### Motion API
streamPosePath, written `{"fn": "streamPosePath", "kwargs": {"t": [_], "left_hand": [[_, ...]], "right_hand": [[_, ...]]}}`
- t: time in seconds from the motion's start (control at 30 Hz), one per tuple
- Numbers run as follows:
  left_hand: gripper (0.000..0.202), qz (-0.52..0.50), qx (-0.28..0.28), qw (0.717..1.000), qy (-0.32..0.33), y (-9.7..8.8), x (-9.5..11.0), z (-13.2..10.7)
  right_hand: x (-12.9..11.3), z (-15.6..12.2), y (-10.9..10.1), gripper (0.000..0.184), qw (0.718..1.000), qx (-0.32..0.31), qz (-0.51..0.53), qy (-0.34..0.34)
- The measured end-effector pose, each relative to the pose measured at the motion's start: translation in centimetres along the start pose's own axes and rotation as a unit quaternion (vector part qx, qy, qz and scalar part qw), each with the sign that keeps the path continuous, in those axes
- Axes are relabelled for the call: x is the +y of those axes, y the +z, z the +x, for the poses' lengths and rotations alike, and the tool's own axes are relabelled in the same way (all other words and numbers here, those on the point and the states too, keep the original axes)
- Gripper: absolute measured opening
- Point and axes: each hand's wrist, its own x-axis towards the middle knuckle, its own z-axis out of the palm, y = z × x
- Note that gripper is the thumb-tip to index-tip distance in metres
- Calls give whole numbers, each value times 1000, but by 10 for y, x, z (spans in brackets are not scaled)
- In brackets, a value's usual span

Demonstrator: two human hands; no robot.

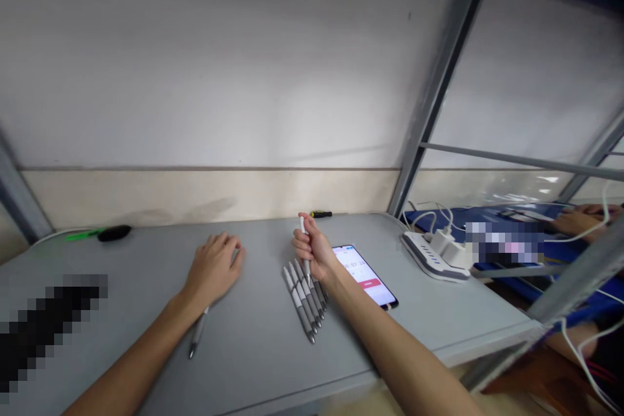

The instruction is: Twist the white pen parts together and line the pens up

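Note:
My right hand (316, 250) is wrapped round a white and grey pen (307, 265), held nearly upright with the thumb at its top end. Just below it, several similar pens (301, 302) lie side by side on the grey desk (253, 351), partly covered by the hand. My left hand (214, 266) rests palm down on the desk, fingers stretched out. Another pen (197, 335) sticks out from beneath the left wrist, its upper part hidden.
A phone (365, 276) with a lit timer screen lies right of the pens. Beyond it is a power strip (433, 257) with white plugs and cables. A yellow and black screwdriver (320, 214) and a dark oval object (114, 233) lie near the wall. Another person's hand (580, 221) is at far right.

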Motion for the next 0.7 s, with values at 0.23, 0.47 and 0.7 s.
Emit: {"fn": "streamPosePath", "kwargs": {"t": [0.23,0.47,0.7], "left_hand": [[32,68,-87,988,-106,4,-9,-2],[36,25,-161,973,-161,-2,-12,-1],[33,-9,-228,958,-172,-8,-14,-2]], "right_hand": [[8,-2,2,24,999,-19,-44,3],[10,-5,7,28,997,-22,-68,10],[10,-5,10,27,996,0,-79,31]]}}
